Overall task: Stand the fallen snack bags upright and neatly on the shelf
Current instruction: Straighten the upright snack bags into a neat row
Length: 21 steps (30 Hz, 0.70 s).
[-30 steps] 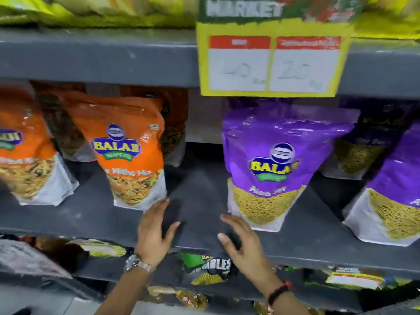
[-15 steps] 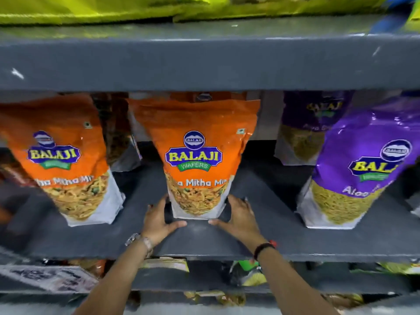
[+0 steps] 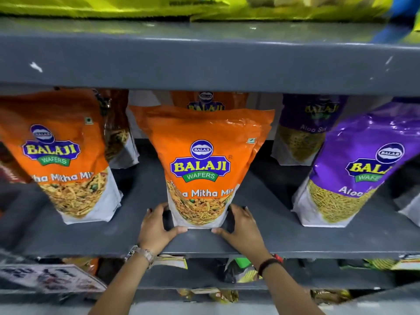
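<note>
An orange Balaji Mitha Mix bag (image 3: 201, 155) stands upright in the middle of the grey shelf (image 3: 127, 237). My left hand (image 3: 156, 226) grips its lower left corner and my right hand (image 3: 242, 226) grips its lower right corner, thumbs at the bottom edge. A second orange bag (image 3: 61, 155) stands at the left, leaning slightly. A purple Aloo Sev bag (image 3: 354, 169) stands at the right, tilted to the right. Behind them stand another orange bag (image 3: 205, 101) and another purple bag (image 3: 306, 126).
The shelf above (image 3: 204, 62) hangs low over the bag tops and carries yellow-green packets (image 3: 113, 5). Below the grey shelf lie more snack packets (image 3: 238, 269) and a printed sheet (image 3: 50, 278) at the lower left.
The view has swung left, from the purple bag to the middle orange bag. My hands moved from the bare shelf front onto the orange bag's bottom corners and closed on them.
</note>
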Each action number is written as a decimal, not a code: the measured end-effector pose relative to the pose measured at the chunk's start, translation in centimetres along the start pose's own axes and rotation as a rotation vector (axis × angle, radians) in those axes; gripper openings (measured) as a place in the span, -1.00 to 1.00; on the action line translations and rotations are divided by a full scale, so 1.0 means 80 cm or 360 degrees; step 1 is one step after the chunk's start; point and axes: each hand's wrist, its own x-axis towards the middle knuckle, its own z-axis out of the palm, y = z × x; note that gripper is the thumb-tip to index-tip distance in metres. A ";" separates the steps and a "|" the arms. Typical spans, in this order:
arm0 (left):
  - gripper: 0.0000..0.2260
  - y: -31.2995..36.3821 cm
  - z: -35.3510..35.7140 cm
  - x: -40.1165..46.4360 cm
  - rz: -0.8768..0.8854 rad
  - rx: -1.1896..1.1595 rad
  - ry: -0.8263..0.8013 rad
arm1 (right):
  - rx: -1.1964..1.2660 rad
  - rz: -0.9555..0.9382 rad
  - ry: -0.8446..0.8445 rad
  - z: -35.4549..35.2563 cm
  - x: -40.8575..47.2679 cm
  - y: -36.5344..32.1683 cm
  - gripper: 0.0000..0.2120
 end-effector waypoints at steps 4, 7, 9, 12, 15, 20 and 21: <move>-0.21 -0.001 -0.004 -0.001 0.0040 0.0065 -0.0054 | 0.0023 0.0000 0.0011 -0.001 -0.001 -0.001 -0.44; -0.33 0.000 -0.003 -0.001 0.0042 0.0074 -0.0039 | 0.0030 0.0014 0.0016 -0.002 -0.002 -0.003 -0.43; -0.38 0.000 -0.001 0.000 0.0053 0.0082 -0.0028 | 0.0039 0.0033 0.0024 -0.002 -0.003 -0.004 -0.43; -0.36 -0.004 0.000 0.002 0.0070 0.0095 -0.0033 | 0.0008 0.0046 0.0032 -0.001 -0.002 -0.004 -0.45; -0.37 -0.008 0.001 0.004 0.0061 0.0092 -0.0038 | -0.0006 0.0036 0.0039 0.000 -0.001 -0.004 -0.46; -0.38 -0.007 0.002 0.002 0.0082 0.0098 -0.0036 | -0.0032 0.0033 0.0044 0.000 -0.003 -0.002 -0.46; -0.40 -0.006 0.002 0.002 0.0091 0.0101 -0.0019 | -0.0034 0.0029 0.0047 0.000 -0.002 -0.003 -0.47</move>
